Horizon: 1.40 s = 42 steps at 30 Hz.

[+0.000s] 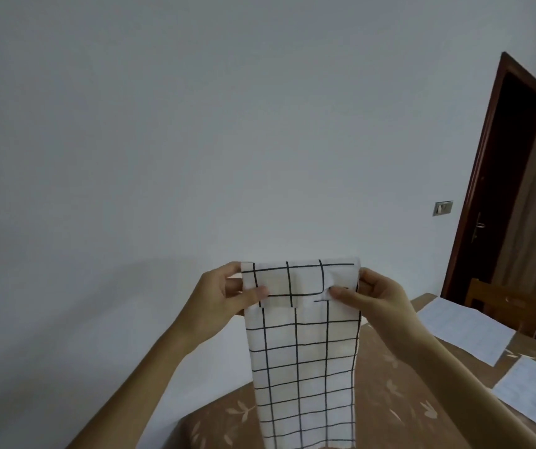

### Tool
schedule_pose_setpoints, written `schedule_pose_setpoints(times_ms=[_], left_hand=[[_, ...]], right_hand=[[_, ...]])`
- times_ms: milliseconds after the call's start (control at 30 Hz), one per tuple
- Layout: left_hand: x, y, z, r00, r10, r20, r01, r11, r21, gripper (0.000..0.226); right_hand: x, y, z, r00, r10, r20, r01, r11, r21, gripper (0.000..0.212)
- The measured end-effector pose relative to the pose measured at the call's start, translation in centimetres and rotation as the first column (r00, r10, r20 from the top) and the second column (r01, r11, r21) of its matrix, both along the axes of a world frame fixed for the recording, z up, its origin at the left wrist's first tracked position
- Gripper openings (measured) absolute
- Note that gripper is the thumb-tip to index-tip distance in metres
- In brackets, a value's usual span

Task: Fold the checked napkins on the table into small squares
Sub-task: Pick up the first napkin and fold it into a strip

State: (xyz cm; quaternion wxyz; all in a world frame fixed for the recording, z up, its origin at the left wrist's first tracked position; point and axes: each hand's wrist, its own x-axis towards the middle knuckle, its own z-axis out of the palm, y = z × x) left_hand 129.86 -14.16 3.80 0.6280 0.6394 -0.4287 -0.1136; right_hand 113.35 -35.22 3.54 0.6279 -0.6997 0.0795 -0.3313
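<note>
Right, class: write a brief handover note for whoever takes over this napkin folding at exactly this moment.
Left hand: pinches the top left corner of the checked napkin.
Right hand: pinches the top right corner.
Napkin: held up over the table, hanging as a long narrow strip, top edge turned down.
Done: no small square yet.
Left: fold the strip into a square and lay it on the table. Two pale sheets lie at the right; cannot tell whether they are napkins.

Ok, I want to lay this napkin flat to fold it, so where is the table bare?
Bare tablecloth shows left of the napkin, by the table's corner, and right of it, under the right arm, up to the paper sheets. The right side is crowded: two of those white sheets lie there.
</note>
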Motion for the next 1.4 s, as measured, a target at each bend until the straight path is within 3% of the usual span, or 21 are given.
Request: schedule_pose_setpoints(times_ms=[100, 267, 433, 533, 667, 767, 867, 967, 1200, 1400], left_hand=[[0.1, -0.4, -0.5, 1.0, 0.018, 0.018, -0.018, 0.999, -0.041, 0.018], [0.7, -0.8, -0.2, 0.984, 0.111, 0.138, -0.101, 0.992, -0.079, 0.017], [0.7, -0.9, -0.1, 0.952, 0.146, 0.268, -0.153, 0.988, 0.006, 0.015], [0.8, -1.0, -0.3, 0.949, 0.168, 0.268, -0.171, 0.985, -0.014, 0.019], [0.6, -1.2, -0.2, 0.952, 0.144, 0.271, -0.139, 0.99, -0.036, 0.025], [0.5, -1.3, -0.1, 0.964, 0.076, 0.253, -0.082, 0.997, 0.01, 0.016], [0.5, -1.3, -0.4, 0.99, -0.048, 0.13, 0.037, 0.995, 0.091, 0.027], [0.4, -1.5, -0.5, 0.988, -0.046, 0.147, 0.026, 0.99, 0.139, 0.025], [0.2, -1.5, 0.4, 0.987, -0.072, 0.143, 0.066, 0.996, 0.052, 0.02], [-0.5, -1.6, 0.7, 0.99, -0.07, 0.121, 0.069, 0.998, 0.014, 0.022]], right_hand=[[-0.3, -0.2, 0.0, 1.0, -0.005, 0.009, 0.005, 1.0, -0.018, 0.024], [-0.7, -0.7, -0.3, 0.999, -0.053, -0.002, 0.053, 0.993, -0.109, 0.014], [-1.0, -1.1, -0.3, 0.991, -0.134, 0.024, 0.136, 0.972, -0.194, 0.011], [-1.5, -1.0, 0.0, 0.998, -0.067, 0.011, 0.068, 0.983, -0.173, 0.015], [-2.2, -0.9, -0.3, 0.989, 0.016, -0.148, -0.047, 0.977, -0.21, 0.006], [-2.1, -1.2, -0.8, 0.991, -0.057, -0.124, 0.025, 0.97, -0.242, 0.009], [-2.3, -1.2, -0.7, 0.992, -0.116, -0.059, 0.098, 0.962, -0.255, 0.033], [-2.8, -1.7, -0.6, 0.998, -0.067, -0.02, 0.061, 0.974, -0.218, 0.009], [-4.1, -2.9, -0.5, 0.996, -0.088, 0.025, 0.091, 0.933, -0.347, 0.053], [-5.1, -3.7, -1.2, 0.987, -0.159, -0.007, 0.139, 0.881, -0.452, 0.059]])
